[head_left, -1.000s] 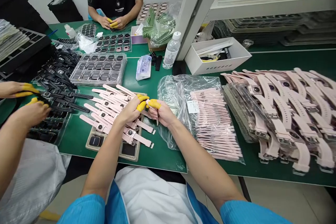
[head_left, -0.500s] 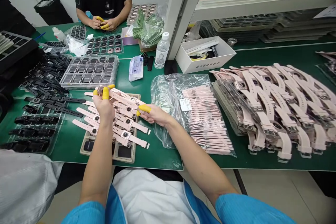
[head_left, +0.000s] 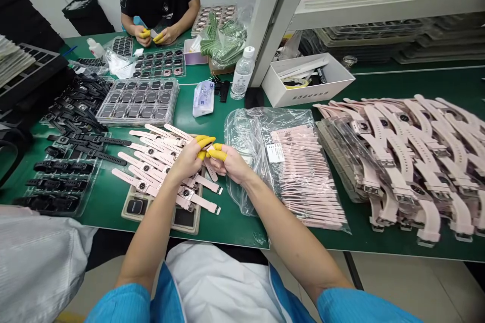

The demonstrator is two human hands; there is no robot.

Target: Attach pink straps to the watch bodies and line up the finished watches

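Observation:
My left hand [head_left: 188, 159] and my right hand [head_left: 232, 164] meet above the right side of a pile of watches, both with yellow finger covers. Their fingertips are closed together on a pink watch strap [head_left: 210, 169], whose end hangs below the hands. My fingers hide most of what lies between them, so any watch body there cannot be made out. Beneath and left of my left hand, several pink-strapped watches [head_left: 150, 152] lie slantwise across a beige tray [head_left: 131, 222]. Dark watch faces show in that tray's front slots.
Right of my hands lies a clear bag of pink straps [head_left: 303, 176], then stacked trays of pink watches [head_left: 409, 151]. Black watches [head_left: 60, 184] and a clear tray [head_left: 138, 98] are left. A bottle [head_left: 242, 73] and white box [head_left: 306, 81] stand behind. A co-worker [head_left: 161, 5] sits opposite.
My left hand has moved right, off the upper left of the watch pile, and now meets my right hand. The view has shifted slightly. The co-worker's hands have moved apart.

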